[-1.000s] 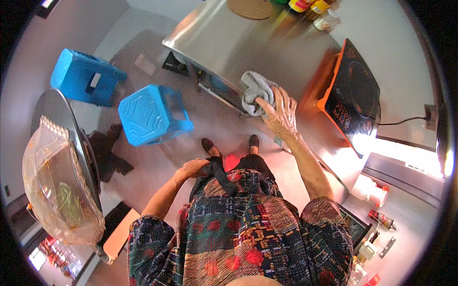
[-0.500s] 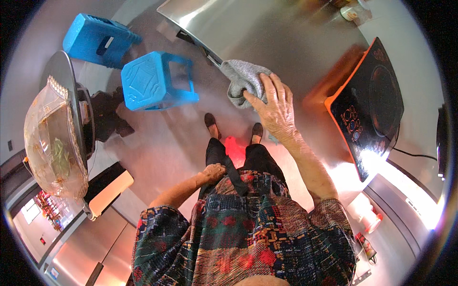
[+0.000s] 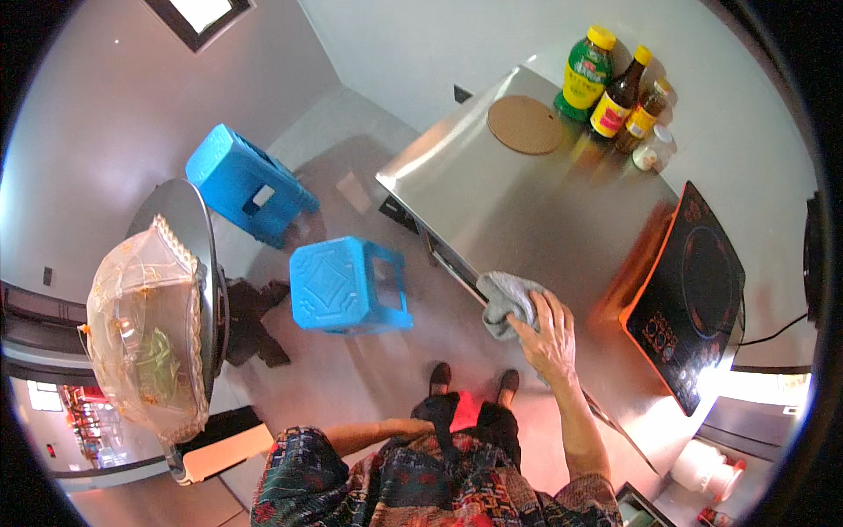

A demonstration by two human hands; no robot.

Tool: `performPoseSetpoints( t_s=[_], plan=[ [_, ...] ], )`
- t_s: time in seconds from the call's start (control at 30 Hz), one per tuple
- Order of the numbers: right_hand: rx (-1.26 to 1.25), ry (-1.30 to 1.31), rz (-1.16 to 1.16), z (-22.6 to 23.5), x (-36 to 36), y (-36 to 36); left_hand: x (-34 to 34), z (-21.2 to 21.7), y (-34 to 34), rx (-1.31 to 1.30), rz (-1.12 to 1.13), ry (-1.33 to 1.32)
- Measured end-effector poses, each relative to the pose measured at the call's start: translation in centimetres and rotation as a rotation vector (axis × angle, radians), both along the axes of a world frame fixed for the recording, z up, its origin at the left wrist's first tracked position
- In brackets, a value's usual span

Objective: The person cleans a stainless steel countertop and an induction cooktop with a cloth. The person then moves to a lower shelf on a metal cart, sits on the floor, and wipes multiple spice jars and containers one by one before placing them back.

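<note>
My right hand (image 3: 550, 341) presses a crumpled grey cloth (image 3: 507, 303) onto the near left edge of a steel countertop (image 3: 518, 206), thumb and fingers closed round it. My left hand (image 3: 416, 428) rests low at the front of my body against my dark trousers. Its fingers look curled in; whether anything is in them is hidden. To the right of my right hand, an induction cooker (image 3: 689, 307) with a black glass top and orange edge sits on the counter.
A round brown mat (image 3: 524, 125) and several bottles, one a green bottle (image 3: 584, 75), stand by the wall. On the floor are a blue stool (image 3: 332, 285) and another blue stool (image 3: 241, 180). A mesh food cover (image 3: 145, 329) lies over a round table (image 3: 211, 307) at left.
The view has tilted up, so the bottles, the mat and more wall now show. My right hand still grips the cloth at the counter edge. My left hand stays low by my body.
</note>
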State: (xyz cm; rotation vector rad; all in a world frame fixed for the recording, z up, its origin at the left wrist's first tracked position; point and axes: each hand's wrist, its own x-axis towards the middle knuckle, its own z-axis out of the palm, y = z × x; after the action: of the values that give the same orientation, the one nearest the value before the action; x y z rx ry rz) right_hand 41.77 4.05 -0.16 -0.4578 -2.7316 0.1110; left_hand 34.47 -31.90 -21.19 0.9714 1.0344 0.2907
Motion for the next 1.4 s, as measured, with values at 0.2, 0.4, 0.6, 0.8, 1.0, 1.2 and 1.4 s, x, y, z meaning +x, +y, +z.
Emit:
performPoseSetpoints(
  t_s=[0.2,0.4,0.6,0.8,1.0,1.2,1.4],
  plan=[
    [0.042,0.006,0.011,0.4,-0.7,-0.5,-1.1,-1.7,-0.5,-0.09,-0.01,-0.052],
    [0.051,0.019,0.033,0.2,-1.0,-0.5,0.2,-5.4,0.4,-0.083,-0.039,-0.02],
    [0.125,-0.014,-0.018,-0.8,-0.9,-1.6,-0.4,-18.5,5.5,0.422,0.05,0.435],
    [0.249,-0.079,-0.038,-2.2,3.3,-1.9,-4.9,-0.6,21.3,0.713,0.835,0.622],
    [0.399,-0.144,-0.036,-2.8,6.3,-2.1,-0.9,-1.6,27.5,1.116,0.745,0.559],
    [0.563,-0.117,-0.049,-3.9,7.5,-1.9,0.7,-3.7,30.4,1.069,0.956,0.264],
    [0.571,-0.065,-0.08,-4.4,8.0,-2.4,1.8,-6.5,32.4,1.072,1.014,0.111]
  ],
)
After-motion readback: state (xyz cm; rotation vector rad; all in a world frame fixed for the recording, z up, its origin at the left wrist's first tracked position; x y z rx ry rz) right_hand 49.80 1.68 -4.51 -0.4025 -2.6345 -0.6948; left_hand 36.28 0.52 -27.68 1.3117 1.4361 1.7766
